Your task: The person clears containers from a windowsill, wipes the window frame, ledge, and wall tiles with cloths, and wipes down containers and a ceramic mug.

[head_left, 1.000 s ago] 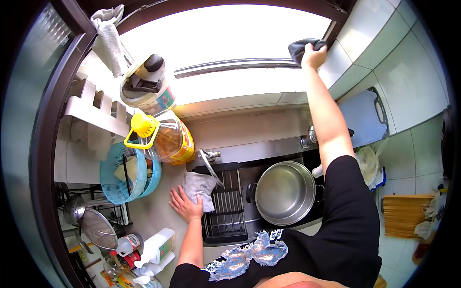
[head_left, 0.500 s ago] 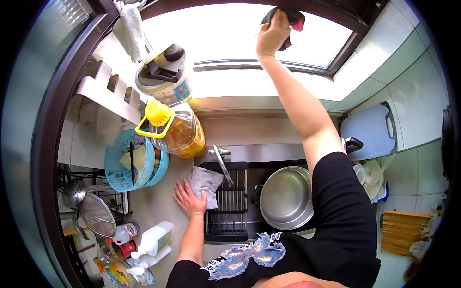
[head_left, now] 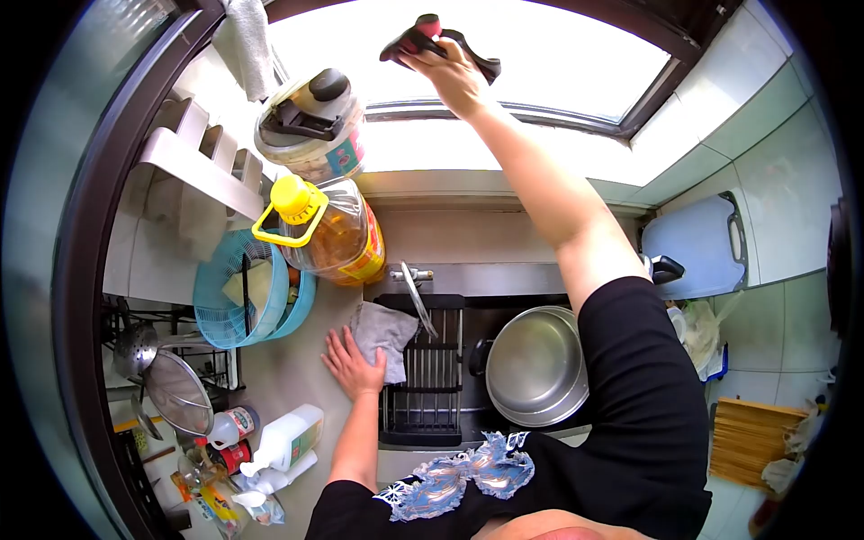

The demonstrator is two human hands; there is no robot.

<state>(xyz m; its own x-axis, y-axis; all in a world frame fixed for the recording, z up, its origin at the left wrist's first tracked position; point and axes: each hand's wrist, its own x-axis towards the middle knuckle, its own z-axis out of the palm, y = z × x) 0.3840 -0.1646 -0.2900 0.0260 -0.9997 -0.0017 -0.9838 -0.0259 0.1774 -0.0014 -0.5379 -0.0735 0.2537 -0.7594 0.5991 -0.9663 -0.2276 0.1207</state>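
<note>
Stretched up to the window [head_left: 558, 63], my right hand [head_left: 453, 79] is closed on a dark cloth [head_left: 481, 63] with a pink patch, against the bright pane. My left hand [head_left: 355, 364] lies flat on the counter [head_left: 301, 378], fingers spread, its thumb side against a grey cloth [head_left: 385, 335]. That cloth hangs partly over a black drying rack [head_left: 423, 387] across the sink. Beside the rack, a steel pot [head_left: 536, 367] sits in the sink.
At the left stand an oil bottle [head_left: 346, 238] with a yellow cap, a large jar [head_left: 315, 135] and blue baskets [head_left: 216, 306]. Strainers [head_left: 178, 391] and a white spray bottle [head_left: 288, 439] are lower left. A blue cutting board [head_left: 693, 247] leans at the right wall.
My right hand has moved left and up across the window with the dark cloth. My left hand has stayed flat beside the grey cloth. The view has shifted slightly.
</note>
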